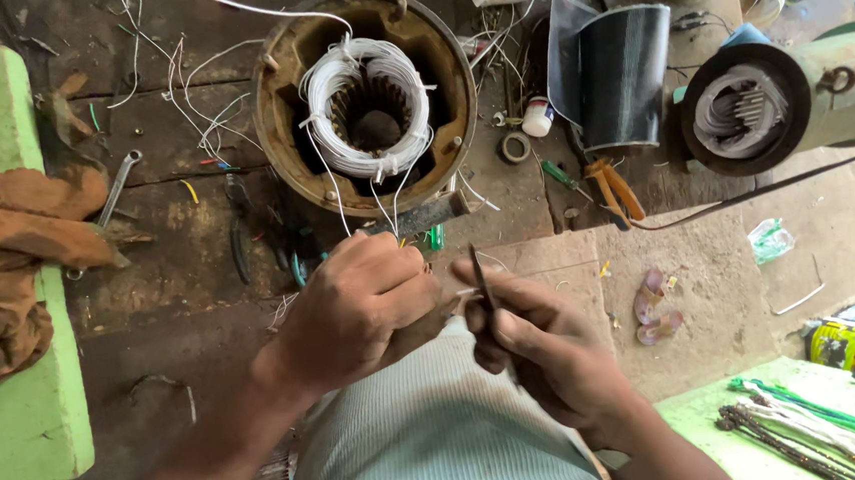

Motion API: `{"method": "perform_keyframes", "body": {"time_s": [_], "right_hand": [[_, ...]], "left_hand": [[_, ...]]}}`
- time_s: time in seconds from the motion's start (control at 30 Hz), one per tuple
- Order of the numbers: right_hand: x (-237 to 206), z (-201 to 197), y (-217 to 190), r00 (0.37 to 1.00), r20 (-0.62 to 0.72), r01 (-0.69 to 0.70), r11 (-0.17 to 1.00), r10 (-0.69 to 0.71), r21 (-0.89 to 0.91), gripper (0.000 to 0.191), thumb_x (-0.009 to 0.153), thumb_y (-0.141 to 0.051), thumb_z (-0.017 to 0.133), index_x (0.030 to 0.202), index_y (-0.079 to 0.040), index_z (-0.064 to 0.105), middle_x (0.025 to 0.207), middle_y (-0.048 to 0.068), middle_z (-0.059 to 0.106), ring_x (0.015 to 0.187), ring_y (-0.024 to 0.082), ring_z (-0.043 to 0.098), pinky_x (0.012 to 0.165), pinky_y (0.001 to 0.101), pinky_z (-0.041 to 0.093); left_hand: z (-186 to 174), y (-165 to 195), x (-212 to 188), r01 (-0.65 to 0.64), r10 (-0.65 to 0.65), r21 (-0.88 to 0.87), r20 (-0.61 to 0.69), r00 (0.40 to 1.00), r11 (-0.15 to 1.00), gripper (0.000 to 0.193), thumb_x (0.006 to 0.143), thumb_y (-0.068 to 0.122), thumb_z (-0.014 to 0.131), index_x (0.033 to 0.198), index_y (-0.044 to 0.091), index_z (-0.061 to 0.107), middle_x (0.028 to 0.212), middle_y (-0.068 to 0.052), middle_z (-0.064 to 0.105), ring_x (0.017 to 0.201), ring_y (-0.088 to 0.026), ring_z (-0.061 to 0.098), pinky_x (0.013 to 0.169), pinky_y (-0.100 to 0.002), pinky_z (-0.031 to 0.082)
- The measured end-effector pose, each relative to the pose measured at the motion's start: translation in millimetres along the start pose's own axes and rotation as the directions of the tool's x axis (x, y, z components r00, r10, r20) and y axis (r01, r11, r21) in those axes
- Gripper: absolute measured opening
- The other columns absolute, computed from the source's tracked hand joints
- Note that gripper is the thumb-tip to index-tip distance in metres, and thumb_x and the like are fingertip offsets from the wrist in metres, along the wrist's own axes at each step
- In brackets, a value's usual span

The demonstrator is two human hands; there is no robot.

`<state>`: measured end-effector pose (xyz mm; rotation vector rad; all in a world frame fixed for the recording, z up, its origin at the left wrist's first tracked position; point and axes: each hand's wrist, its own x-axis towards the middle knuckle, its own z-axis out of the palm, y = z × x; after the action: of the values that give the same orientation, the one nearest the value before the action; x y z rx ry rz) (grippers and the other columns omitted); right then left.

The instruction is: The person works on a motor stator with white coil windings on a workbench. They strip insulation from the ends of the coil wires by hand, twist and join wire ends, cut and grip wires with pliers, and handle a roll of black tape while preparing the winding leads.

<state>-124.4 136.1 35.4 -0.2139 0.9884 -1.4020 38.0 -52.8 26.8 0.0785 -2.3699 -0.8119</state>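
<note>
- Nearest the camera, over a lap in pale ribbed cloth (431, 430), the two hands are held close together, almost touching.
- A thin dark blade (484, 284) is pinched upright in the right hand (530, 338), whose grip is clamped on it with thumb and forefinger.
- White wire leads (384, 198) are gathered in the left hand (362, 310), whose grip is closed around their ends; a short wire end is seen between the two hands, just beside the blade.
- Beyond the hands, the leads are traced up to a rusty round motor stator (365, 99), which is stood on the dirty floor (169, 278) with a white winding coil bundled inside its bore.
- To the left, a brown rag (8, 259) is draped over a green block, and a spanner (118, 186) is laid near it.
- Further right, orange-handled pliers (613, 189), a dark rolled sheet (617, 76) and a second stator (744, 108) are seen well apart from the hands.
</note>
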Motion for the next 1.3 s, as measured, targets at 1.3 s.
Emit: {"method": "perform_keyframes", "body": {"time_s": [1.3], "right_hand": [[15,12,-9,0.993,-0.055,-0.113,0.975,0.104,-0.191,0.061,0.098,-0.022,0.062,0.156,-0.006,0.047,0.065,-0.008,0.039,0.048,0.001,0.031,0.040,0.0192,0.025]], "left_hand": [[12,-2,-14,-0.136,0.142,0.143,-0.029,0.989,0.980,0.006,0.090,0.014,0.068,0.087,0.009,0.071,0.083,-0.001,0.058,0.079,-0.021,0.056,0.070,-0.038,0.044]]}}
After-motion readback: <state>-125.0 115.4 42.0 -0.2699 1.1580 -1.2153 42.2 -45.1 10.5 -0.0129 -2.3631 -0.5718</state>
